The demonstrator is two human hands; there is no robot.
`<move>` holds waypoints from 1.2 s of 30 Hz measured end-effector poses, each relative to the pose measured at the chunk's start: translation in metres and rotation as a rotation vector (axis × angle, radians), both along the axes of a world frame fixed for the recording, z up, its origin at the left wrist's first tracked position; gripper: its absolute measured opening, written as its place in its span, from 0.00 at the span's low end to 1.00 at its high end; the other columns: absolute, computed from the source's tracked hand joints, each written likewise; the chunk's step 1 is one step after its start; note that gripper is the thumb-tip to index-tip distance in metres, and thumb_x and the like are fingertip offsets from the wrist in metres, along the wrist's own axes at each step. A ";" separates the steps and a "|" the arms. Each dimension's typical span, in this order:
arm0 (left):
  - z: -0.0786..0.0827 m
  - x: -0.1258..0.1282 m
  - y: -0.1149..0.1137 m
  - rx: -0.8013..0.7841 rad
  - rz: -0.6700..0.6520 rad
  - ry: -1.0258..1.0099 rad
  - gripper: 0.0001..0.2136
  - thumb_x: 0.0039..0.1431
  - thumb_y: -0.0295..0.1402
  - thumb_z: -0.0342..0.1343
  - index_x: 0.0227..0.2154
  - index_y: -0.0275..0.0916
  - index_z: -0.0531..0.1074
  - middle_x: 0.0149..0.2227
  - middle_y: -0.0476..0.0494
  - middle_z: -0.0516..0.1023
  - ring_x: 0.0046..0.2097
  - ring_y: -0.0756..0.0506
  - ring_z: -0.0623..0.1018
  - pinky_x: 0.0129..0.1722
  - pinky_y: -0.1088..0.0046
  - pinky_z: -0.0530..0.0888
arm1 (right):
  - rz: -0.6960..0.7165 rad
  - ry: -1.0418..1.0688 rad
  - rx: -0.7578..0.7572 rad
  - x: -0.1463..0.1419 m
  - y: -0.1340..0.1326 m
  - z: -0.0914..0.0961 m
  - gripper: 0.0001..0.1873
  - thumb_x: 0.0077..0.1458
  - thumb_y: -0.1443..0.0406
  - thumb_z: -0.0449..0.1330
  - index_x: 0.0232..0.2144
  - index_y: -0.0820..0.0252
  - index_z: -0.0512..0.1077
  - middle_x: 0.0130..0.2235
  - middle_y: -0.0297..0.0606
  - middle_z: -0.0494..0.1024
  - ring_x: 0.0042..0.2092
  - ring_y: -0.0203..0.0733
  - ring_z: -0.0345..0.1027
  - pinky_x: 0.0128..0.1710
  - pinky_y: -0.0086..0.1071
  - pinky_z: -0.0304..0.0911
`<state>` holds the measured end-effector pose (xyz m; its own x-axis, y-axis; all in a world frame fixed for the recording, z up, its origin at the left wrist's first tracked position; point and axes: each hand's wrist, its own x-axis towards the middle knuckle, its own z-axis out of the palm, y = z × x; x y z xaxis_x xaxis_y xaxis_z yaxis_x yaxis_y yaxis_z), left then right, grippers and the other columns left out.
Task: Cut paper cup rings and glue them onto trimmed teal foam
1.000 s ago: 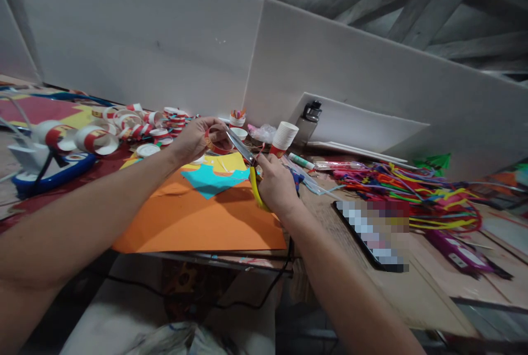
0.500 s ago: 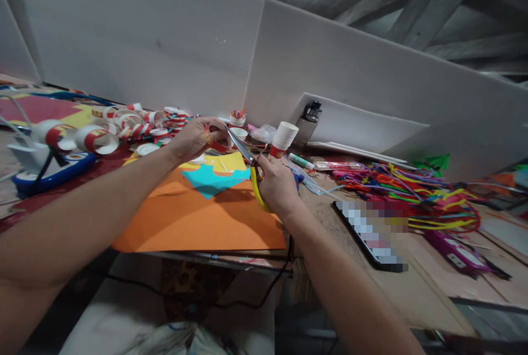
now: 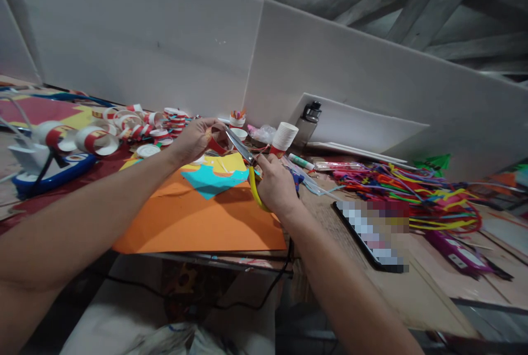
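Yellow-handled scissors (image 3: pixel 256 190) are gripped in my right hand (image 3: pixel 277 183), their metal blades angled up and to the left. My left hand (image 3: pixel 196 139) pinches a curved red piece of paper cup (image 3: pixel 218 141). The blade tips meet the edge of this piece; whether they are cutting into it I cannot tell. Below both hands lie a large orange sheet (image 3: pixel 198 228), a cut turquoise piece of paper (image 3: pixel 210 181) and a yellow one (image 3: pixel 236 162). Just beyond my right hand stands a stack of paper cups (image 3: pixel 284 137).
Curled red-and-white cup strips (image 3: pixel 99 139) crowd the left, near a blue-edged power strip (image 3: pixel 58 173). At right lie a phone (image 3: pixel 367 239), a bundle of coloured pipe cleaners (image 3: pixel 421 190) and a purple packet (image 3: pixel 457 253). A dark bottle (image 3: pixel 307 124) stands by the white panel (image 3: pixel 350 69).
The red cup piece has turned slightly in my left hand, and the scissor blades have shifted a little to the left. The rest looks the same.
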<state>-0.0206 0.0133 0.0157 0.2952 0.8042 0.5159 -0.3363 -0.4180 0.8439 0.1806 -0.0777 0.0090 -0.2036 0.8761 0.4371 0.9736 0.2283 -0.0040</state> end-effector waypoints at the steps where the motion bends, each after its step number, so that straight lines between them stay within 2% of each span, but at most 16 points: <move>1: 0.000 0.001 -0.001 0.001 -0.021 0.004 0.13 0.46 0.38 0.68 0.27 0.34 0.73 0.22 0.48 0.74 0.24 0.51 0.75 0.24 0.76 0.73 | -0.004 -0.007 -0.005 0.000 0.000 0.000 0.20 0.59 0.65 0.50 0.54 0.54 0.68 0.46 0.43 0.72 0.39 0.45 0.69 0.34 0.33 0.59; 9: 0.001 0.002 -0.004 -0.035 -0.047 -0.027 0.12 0.44 0.35 0.69 0.26 0.34 0.73 0.22 0.49 0.73 0.24 0.51 0.75 0.25 0.76 0.71 | 0.014 -0.001 0.012 0.001 0.002 -0.001 0.22 0.58 0.69 0.48 0.53 0.53 0.68 0.46 0.40 0.74 0.39 0.45 0.70 0.35 0.33 0.59; 15: -0.003 -0.002 0.003 0.014 -0.099 0.033 0.10 0.47 0.35 0.67 0.24 0.34 0.73 0.23 0.47 0.73 0.24 0.50 0.74 0.24 0.75 0.71 | 0.036 -0.004 0.028 0.002 0.003 -0.002 0.20 0.59 0.69 0.49 0.51 0.55 0.70 0.44 0.41 0.76 0.41 0.45 0.70 0.36 0.32 0.58; 21: 0.002 -0.002 0.000 -0.004 0.076 -0.004 0.12 0.44 0.32 0.68 0.32 0.34 0.74 0.27 0.46 0.77 0.26 0.51 0.76 0.27 0.77 0.73 | 0.025 -0.015 0.030 0.004 0.005 -0.003 0.22 0.59 0.71 0.48 0.53 0.55 0.69 0.42 0.42 0.76 0.41 0.45 0.69 0.35 0.31 0.58; 25: 0.007 -0.001 -0.005 0.002 0.140 -0.026 0.10 0.49 0.34 0.65 0.28 0.35 0.71 0.23 0.47 0.77 0.23 0.50 0.76 0.25 0.76 0.73 | 0.022 -0.013 0.030 0.004 0.004 -0.003 0.22 0.58 0.70 0.49 0.54 0.54 0.68 0.43 0.41 0.75 0.41 0.45 0.70 0.36 0.32 0.59; 31: 0.003 -0.001 -0.003 -0.011 0.075 0.001 0.12 0.46 0.35 0.67 0.28 0.34 0.71 0.22 0.46 0.77 0.23 0.50 0.77 0.24 0.76 0.74 | -0.027 -0.041 0.014 0.001 0.001 -0.002 0.24 0.59 0.66 0.49 0.57 0.52 0.66 0.50 0.45 0.71 0.39 0.47 0.71 0.35 0.35 0.63; 36: 0.001 -0.001 -0.002 -0.036 0.034 0.008 0.14 0.44 0.36 0.69 0.28 0.35 0.71 0.21 0.47 0.76 0.22 0.49 0.76 0.23 0.76 0.73 | -0.030 -0.057 0.005 0.001 0.003 -0.003 0.26 0.58 0.68 0.50 0.59 0.51 0.64 0.52 0.45 0.70 0.44 0.48 0.71 0.40 0.36 0.64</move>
<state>-0.0213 0.0114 0.0166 0.2714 0.8317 0.4843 -0.3161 -0.3982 0.8611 0.1813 -0.0748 0.0062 -0.2017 0.8802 0.4296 0.9787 0.1984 0.0530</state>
